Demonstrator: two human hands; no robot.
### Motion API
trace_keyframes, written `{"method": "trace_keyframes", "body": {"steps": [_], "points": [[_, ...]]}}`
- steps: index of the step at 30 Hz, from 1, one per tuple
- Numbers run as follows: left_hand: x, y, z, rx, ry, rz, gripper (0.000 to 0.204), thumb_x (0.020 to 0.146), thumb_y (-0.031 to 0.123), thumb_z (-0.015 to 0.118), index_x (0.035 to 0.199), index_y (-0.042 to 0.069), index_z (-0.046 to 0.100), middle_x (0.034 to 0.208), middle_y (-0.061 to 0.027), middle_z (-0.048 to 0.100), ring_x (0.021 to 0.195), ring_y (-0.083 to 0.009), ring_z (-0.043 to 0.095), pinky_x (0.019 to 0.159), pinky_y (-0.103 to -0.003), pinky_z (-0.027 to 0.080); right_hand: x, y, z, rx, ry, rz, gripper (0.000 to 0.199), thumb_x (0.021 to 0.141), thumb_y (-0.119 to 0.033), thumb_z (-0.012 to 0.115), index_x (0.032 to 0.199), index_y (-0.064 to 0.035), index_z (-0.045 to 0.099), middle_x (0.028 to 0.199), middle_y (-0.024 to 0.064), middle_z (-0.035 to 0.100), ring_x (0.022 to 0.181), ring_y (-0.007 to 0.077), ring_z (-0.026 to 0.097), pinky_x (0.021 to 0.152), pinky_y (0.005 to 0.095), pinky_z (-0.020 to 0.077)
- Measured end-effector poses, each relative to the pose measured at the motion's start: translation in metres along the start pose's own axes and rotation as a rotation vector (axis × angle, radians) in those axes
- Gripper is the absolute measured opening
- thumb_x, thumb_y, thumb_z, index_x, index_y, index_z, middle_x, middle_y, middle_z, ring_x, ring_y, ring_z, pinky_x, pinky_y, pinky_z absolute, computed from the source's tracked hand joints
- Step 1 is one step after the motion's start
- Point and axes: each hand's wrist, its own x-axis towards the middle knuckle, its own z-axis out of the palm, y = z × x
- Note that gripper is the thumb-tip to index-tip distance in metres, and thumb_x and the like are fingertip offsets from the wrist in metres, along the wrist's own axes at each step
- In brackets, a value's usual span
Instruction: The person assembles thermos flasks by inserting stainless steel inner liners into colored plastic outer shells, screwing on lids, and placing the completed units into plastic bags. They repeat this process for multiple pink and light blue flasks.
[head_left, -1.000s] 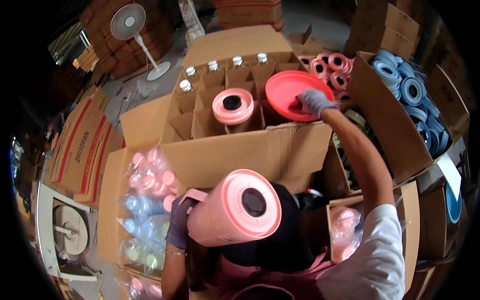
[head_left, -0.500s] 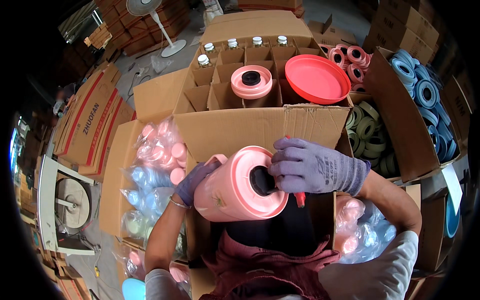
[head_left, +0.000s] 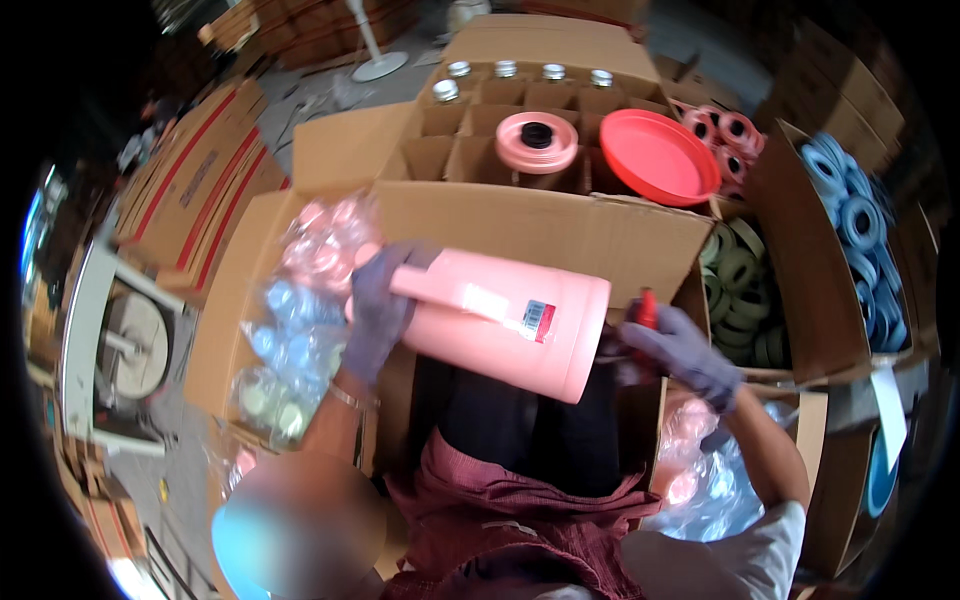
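Note:
My left hand (head_left: 378, 310), in a grey-purple glove, is closed around the handle of a pink thermos jug (head_left: 470, 335). The jug lies nearly sideways above my lap, its broad end to the right, with a barcode label on its side. My right hand (head_left: 685, 350), gloved alike and blurred by motion, is off that broad end. It is closed on a red stick-like tool (head_left: 648, 310), whose exact kind I cannot make out. Beyond the jug, a pink ring-shaped lid with a black centre (head_left: 537, 143) and a red round tray (head_left: 660, 157) rest on a divided carton (head_left: 540, 225).
Silver-capped bottles (head_left: 553, 73) stand in the carton's far cells. Bagged pink, blue and green caps (head_left: 300, 320) fill a box at left; more bags (head_left: 700, 455) lie at right. Boxes of green rings (head_left: 738, 280) and blue rings (head_left: 860, 222) stand to the right.
The jug has turned from its black-centred end facing me to lying sideways, label showing. My right hand has moved off that end to the right, still with the red tool. The view has shifted.

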Motion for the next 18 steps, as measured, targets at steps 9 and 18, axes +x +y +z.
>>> {"method": "trace_keyframes", "body": {"steps": [9,18], "points": [[-0.019,0.078,0.088,0.075,-0.856,0.811,0.03,0.081,0.021,0.065,0.106,0.003,0.063,0.119,-0.013,0.063,0.119,-0.0309,0.058,0.104,-0.044,0.047,0.137,-0.071,-0.186,-1.333,0.672,-0.721,0.022,0.085,-0.005,0.064,0.104,-0.0014,0.054,0.098,0.0183,0.057,0.094,0.0377,0.058,0.081,0.0436,0.047],[0.011,-0.072,-0.044,0.343,-0.338,-0.033,0.048,0.085,0.021,0.07,0.126,0.003,0.054,0.122,-0.0159,0.058,0.115,-0.0357,0.056,0.099,-0.043,0.046,0.228,-0.058,-0.257,-1.414,0.621,-0.442,0.027,0.081,-0.015,0.071,0.103,-0.0017,0.065,0.098,0.0176,0.068,0.091,0.0308,0.067,0.081,0.0375,0.0515]]}}
